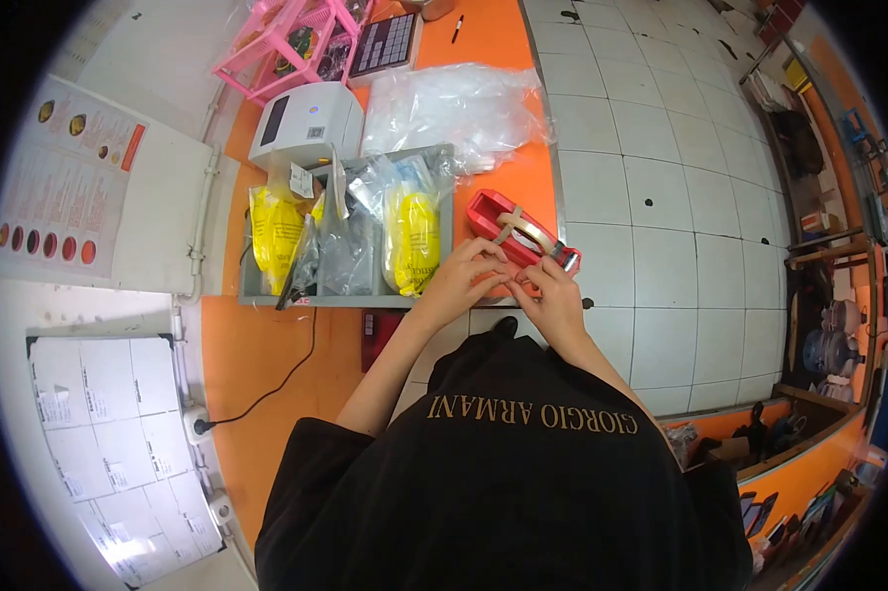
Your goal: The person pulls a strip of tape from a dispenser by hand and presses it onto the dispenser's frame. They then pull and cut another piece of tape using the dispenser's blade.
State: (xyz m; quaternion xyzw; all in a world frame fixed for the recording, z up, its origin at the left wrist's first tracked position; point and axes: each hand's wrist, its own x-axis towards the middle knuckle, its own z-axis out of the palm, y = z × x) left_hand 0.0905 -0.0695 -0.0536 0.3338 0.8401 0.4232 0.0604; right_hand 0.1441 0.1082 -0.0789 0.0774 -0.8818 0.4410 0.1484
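Both of my hands meet at the front of a red tape dispenser (493, 211), which sits near the right edge of the orange table and carries a roll of tape (528, 229). The fingers of my left hand (468, 279) are bent and pressed together beside the dispenser. My right hand (550, 295) has its fingertips pinched close to the left ones, just below the dispenser's cutting end. Whatever lies between the fingertips is too small to make out. Left of my hands, a grey divided tray (363, 301) holds yellow packets (413, 236) in clear bags.
Clear plastic bags (454, 108) lie behind the tray, beside a white label printer (309, 123). Farther back are pink baskets (286, 44), a keypad device (386, 45) and a pen (458, 29). A black cable (284, 384) hangs at the left. Shelves stand far right.
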